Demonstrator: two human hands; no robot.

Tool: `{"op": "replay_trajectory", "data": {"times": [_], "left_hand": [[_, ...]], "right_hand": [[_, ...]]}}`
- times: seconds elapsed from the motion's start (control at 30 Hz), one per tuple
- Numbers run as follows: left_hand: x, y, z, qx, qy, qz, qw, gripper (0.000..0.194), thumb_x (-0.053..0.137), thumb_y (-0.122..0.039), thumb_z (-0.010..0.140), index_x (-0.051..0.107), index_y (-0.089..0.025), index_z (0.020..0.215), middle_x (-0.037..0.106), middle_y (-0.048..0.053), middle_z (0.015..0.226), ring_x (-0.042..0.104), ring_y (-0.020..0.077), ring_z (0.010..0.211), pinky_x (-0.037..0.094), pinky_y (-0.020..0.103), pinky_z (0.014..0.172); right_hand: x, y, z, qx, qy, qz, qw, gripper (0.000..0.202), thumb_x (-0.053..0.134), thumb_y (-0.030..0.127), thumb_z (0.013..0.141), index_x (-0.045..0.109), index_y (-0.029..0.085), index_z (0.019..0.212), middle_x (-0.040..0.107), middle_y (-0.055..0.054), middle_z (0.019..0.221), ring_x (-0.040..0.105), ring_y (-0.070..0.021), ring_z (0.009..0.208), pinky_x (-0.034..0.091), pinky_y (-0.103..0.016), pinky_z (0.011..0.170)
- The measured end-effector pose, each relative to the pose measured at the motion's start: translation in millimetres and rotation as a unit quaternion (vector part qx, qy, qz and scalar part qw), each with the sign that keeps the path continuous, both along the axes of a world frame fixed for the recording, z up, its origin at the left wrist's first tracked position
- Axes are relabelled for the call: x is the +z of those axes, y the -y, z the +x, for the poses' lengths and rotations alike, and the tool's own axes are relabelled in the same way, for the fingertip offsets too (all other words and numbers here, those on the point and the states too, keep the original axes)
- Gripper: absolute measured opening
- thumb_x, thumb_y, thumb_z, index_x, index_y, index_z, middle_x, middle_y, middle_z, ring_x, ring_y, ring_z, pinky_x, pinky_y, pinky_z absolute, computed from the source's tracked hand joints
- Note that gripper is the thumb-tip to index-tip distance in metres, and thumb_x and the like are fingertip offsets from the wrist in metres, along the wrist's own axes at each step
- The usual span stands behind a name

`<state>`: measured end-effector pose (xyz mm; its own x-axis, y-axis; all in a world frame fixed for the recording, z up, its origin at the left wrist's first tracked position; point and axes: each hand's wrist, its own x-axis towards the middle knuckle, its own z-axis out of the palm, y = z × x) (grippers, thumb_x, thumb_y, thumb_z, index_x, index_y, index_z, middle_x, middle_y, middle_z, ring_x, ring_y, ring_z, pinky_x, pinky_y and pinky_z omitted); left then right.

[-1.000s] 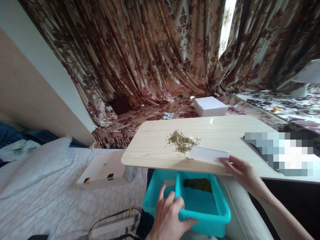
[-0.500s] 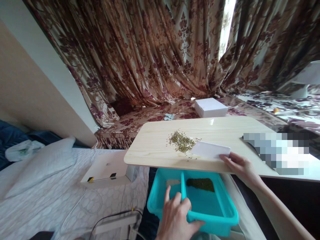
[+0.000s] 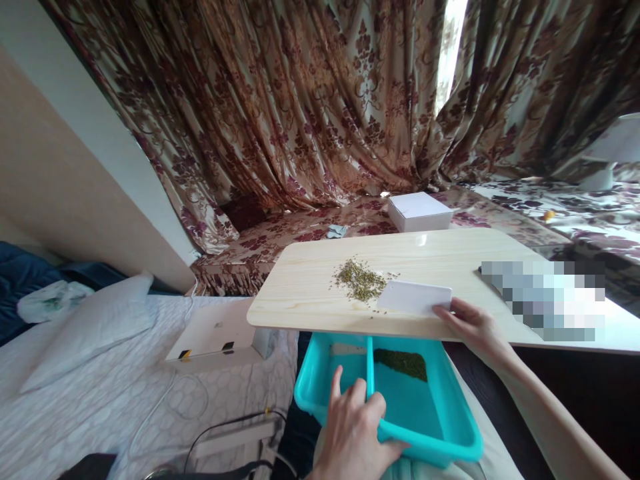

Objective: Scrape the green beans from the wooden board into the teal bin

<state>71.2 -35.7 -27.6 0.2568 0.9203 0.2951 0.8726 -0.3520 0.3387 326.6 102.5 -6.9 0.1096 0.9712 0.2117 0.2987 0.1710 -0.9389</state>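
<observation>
Item on the right of the surface [image 3: 300, 293]: masked by pixelation, identity not determinable. Turquoise bin [image 3: 450, 443]: far edge hidden beneath the surface, part of near rim covered by the left hand [image 3: 354, 427], whose grip is obscured. Lamp [image 3: 617, 141]: cut off by the right edge. Curtains [image 3: 300, 100]: cropped at the top. Orange item [image 3: 549, 215]: too small to identify. Dark item [image 3: 90, 467], lower left: cropped, unidentified.

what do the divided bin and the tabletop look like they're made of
The divided bin looks like molded plastic, semi-gloss turquoise, judging by its even color, rounded corners and smooth rolled rim. The tabletop seems to be board with a pale wood-grain surface and a light sheen; the grain streaks show, but whether it's laminate or real wood I can't tell.
</observation>
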Motion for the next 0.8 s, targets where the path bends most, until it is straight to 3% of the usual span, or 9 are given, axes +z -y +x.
{"op": "replay_trajectory", "data": {"times": [0.1,0.23,0.37,0.47,0.67,0.8], "left_hand": [[-0.7,6.4,2.0,0.019,-0.009,-0.029,0.999,0.029,0.081,-0.038,0.063,0.057,-0.024,0.067,0.056,-0.004,0.075,0.062,0.0194,0.078,0.033,0.052,0.110],[7.3,11.4,11.6,0.079,-0.044,-0.117,0.989,0.017,0.075,-0.031,0.062,0.061,-0.024,0.070,0.060,0.001,0.085,0.062,0.0244,0.080,0.049,0.042,0.085],[18.3,11.5,20.9,0.093,-0.080,-0.183,0.975,0.015,0.069,-0.031,0.064,0.063,-0.025,0.076,0.061,0.004,0.093,0.062,0.0276,0.082,0.048,0.040,0.077],[18.1,9.6,21.2,0.101,-0.072,-0.217,0.968,0.016,0.067,-0.034,0.068,0.063,-0.026,0.081,0.059,0.003,0.095,0.064,0.0274,0.082,0.047,0.038,0.075],[2.8,2.4,13.0,0.098,-0.061,-0.201,0.973,0.016,0.070,-0.033,0.067,0.063,-0.025,0.079,0.060,0.003,0.094,0.063,0.0278,0.085,0.047,0.038,0.078],[-7.6,-4.6,10.8,0.071,-0.018,-0.124,0.990,0.016,0.074,-0.032,0.065,0.061,-0.024,0.071,0.059,0.000,0.083,0.061,0.0235,0.084,0.040,0.044,0.100]], "right_hand": [[3.2,0.8,-3.8,-0.013,-0.006,-0.002,1.000,0.047,0.071,0.061,0.064,0.075,0.018,0.081,0.075,-0.006,0.073,0.065,-0.0210,0.061,0.048,-0.027,0.050],[2.7,0.3,-6.6,-0.037,-0.015,0.013,0.999,0.041,0.070,0.057,0.066,0.073,0.018,0.078,0.072,-0.004,0.070,0.062,-0.0184,0.058,0.046,-0.026,0.049],[3.2,2.3,-6.9,-0.029,-0.016,0.011,0.999,0.037,0.068,0.053,0.067,0.072,0.018,0.078,0.072,-0.005,0.073,0.062,-0.0183,0.060,0.046,-0.025,0.050],[1.7,3.3,-5.6,-0.021,-0.006,0.016,1.000,0.036,0.067,0.052,0.068,0.071,0.018,0.078,0.072,-0.005,0.074,0.063,-0.0192,0.061,0.047,-0.026,0.050],[-17.2,-4.6,3.3,-0.017,0.010,0.038,0.999,0.042,0.065,0.056,0.072,0.075,0.018,0.089,0.074,-0.006,0.079,0.065,-0.0212,0.065,0.049,-0.026,0.053],[-22.0,-5.4,5.8,-0.027,0.037,0.051,0.998,0.041,0.062,0.055,0.074,0.075,0.018,0.087,0.071,-0.004,0.075,0.064,-0.0202,0.064,0.048,-0.025,0.051]]}}
